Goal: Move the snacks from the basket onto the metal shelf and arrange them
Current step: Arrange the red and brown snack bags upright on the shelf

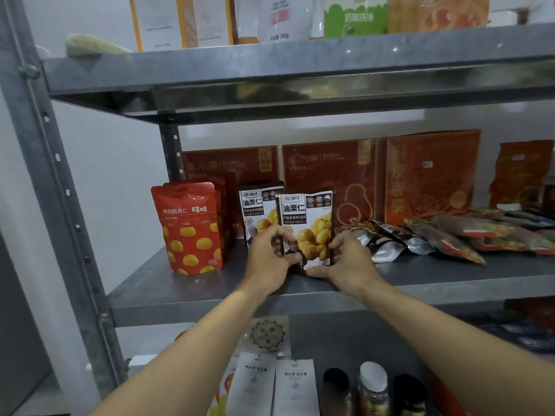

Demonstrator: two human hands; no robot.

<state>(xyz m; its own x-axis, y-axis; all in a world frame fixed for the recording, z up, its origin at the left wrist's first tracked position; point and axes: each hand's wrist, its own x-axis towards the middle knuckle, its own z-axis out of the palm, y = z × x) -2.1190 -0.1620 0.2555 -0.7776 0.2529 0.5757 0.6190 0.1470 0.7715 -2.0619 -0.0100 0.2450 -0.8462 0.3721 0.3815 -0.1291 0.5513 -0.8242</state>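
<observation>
A white and dark chestnut pouch (306, 223) stands upright on the middle board of the metal shelf (186, 295). My left hand (267, 259) grips its lower left edge and my right hand (345, 259) grips its lower right corner. A second pouch of the same kind (255, 208) stands just behind it to the left. At the left end stands a red pouch with yellow chestnuts (190, 229), with more red pouches behind it. The basket is out of view.
Tall red-brown boxes (330, 181) line the back of the shelf. Several flat snack packets (435, 238) lie in a heap on the right. Boxes and bags fill the top board (300, 64). Below are white pouches (279, 385) and a jar (372, 385).
</observation>
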